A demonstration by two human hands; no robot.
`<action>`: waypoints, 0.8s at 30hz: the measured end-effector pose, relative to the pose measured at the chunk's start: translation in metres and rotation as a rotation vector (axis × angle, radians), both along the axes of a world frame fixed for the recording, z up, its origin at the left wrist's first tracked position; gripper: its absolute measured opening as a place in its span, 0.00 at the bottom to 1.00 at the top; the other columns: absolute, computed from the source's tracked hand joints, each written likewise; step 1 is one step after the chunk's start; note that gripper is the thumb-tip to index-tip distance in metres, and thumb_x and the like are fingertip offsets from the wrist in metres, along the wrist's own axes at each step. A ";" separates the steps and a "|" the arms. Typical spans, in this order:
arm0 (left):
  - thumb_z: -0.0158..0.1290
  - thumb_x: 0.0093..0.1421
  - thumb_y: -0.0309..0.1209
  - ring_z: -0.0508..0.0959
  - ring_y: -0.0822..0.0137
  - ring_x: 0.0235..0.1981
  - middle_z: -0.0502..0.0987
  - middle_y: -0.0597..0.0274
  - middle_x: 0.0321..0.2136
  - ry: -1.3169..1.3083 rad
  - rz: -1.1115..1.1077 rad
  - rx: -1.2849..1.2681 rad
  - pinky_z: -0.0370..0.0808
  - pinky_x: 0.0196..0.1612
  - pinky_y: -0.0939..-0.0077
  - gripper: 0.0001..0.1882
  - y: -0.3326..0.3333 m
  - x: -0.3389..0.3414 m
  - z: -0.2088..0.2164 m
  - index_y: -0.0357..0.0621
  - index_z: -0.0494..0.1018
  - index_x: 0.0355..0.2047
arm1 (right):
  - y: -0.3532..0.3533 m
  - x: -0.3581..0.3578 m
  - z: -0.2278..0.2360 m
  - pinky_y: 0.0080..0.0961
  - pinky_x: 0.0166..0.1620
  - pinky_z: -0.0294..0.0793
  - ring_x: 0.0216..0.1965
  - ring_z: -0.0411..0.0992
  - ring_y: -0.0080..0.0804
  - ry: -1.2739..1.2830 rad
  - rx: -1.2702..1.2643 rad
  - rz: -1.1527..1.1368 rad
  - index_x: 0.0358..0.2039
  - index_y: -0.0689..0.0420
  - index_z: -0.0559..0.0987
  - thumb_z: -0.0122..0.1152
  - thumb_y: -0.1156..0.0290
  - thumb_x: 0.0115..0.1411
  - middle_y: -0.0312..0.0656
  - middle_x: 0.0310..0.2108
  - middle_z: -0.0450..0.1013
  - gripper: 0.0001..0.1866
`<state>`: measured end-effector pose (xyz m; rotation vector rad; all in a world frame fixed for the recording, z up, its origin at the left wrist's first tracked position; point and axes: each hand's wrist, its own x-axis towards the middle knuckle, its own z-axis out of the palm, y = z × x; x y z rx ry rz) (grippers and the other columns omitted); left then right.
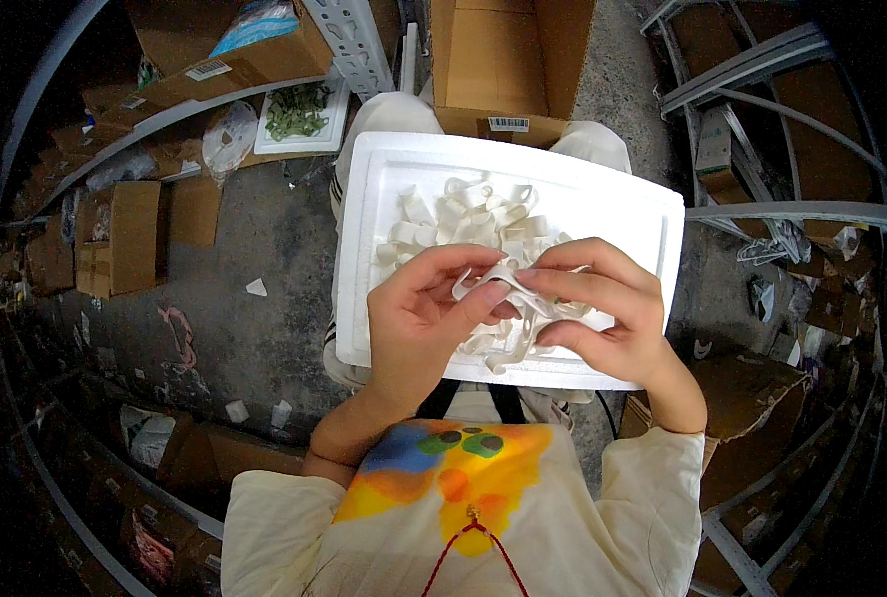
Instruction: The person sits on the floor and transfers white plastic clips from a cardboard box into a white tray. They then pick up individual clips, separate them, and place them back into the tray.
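A white foam lid (pixel 618 204) rests across my lap, with a loose pile of white curled strips (pixel 468 209) on it. Over the near part of the pile, my left hand (pixel 429 298) pinches a white strip (pixel 511 282) between thumb and fingers. My right hand (pixel 603 298) grips the same strip from the other side, its thumb and fingers bent toward the left hand. Loops of the strip hang below the fingertips. The fingers partly hide the strip and the pile beneath; whether the strip is one piece or several I cannot tell.
An open cardboard box (pixel 493 60) stands just beyond my knees. At the far left, a white tray (pixel 326 121) holds green strips (pixel 297 109). Metal shelving (pixel 792 211) with cartons rises on the right. Another open carton (pixel 130 239) sits at left, and scraps lie on the floor.
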<state>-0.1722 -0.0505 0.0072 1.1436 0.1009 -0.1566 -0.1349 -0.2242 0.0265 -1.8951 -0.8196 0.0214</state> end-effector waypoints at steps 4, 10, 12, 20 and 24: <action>0.49 0.50 0.17 0.74 0.69 0.32 0.70 0.54 0.35 0.019 -0.063 -0.036 0.73 0.35 0.83 0.15 0.002 -0.001 -0.002 0.29 0.66 0.40 | 0.001 -0.001 0.000 0.22 0.28 0.69 0.27 0.69 0.32 -0.137 -0.080 -0.061 0.32 0.60 0.77 0.62 0.77 0.40 0.42 0.28 0.70 0.14; 0.55 0.45 0.19 0.73 0.72 0.33 0.72 0.58 0.35 -0.105 -0.079 0.191 0.72 0.34 0.83 0.22 -0.002 -0.006 -0.004 0.37 0.67 0.43 | -0.001 0.000 -0.005 0.20 0.26 0.68 0.24 0.69 0.31 -0.258 -0.077 -0.164 0.31 0.62 0.76 0.61 0.80 0.39 0.43 0.26 0.70 0.14; 0.57 0.42 0.20 0.74 0.72 0.32 0.72 0.59 0.34 -0.197 -0.079 0.366 0.72 0.33 0.84 0.24 -0.003 -0.005 0.002 0.40 0.68 0.43 | -0.002 -0.001 -0.005 0.20 0.25 0.68 0.24 0.69 0.31 -0.272 -0.071 -0.174 0.31 0.62 0.76 0.61 0.81 0.39 0.43 0.26 0.70 0.14; 0.59 0.40 0.22 0.74 0.68 0.30 0.73 0.58 0.31 -0.531 0.061 0.776 0.72 0.32 0.82 0.21 -0.002 -0.001 0.002 0.40 0.71 0.39 | -0.001 -0.001 -0.007 0.20 0.25 0.68 0.24 0.69 0.31 -0.306 -0.048 -0.157 0.31 0.63 0.76 0.61 0.81 0.39 0.44 0.26 0.70 0.15; 0.58 0.41 0.21 0.75 0.68 0.30 0.73 0.58 0.31 -0.545 0.071 0.778 0.72 0.32 0.82 0.20 -0.003 -0.001 0.001 0.40 0.71 0.38 | 0.001 -0.002 -0.008 0.20 0.24 0.68 0.23 0.69 0.31 -0.332 -0.048 -0.143 0.32 0.64 0.75 0.61 0.81 0.39 0.43 0.26 0.70 0.15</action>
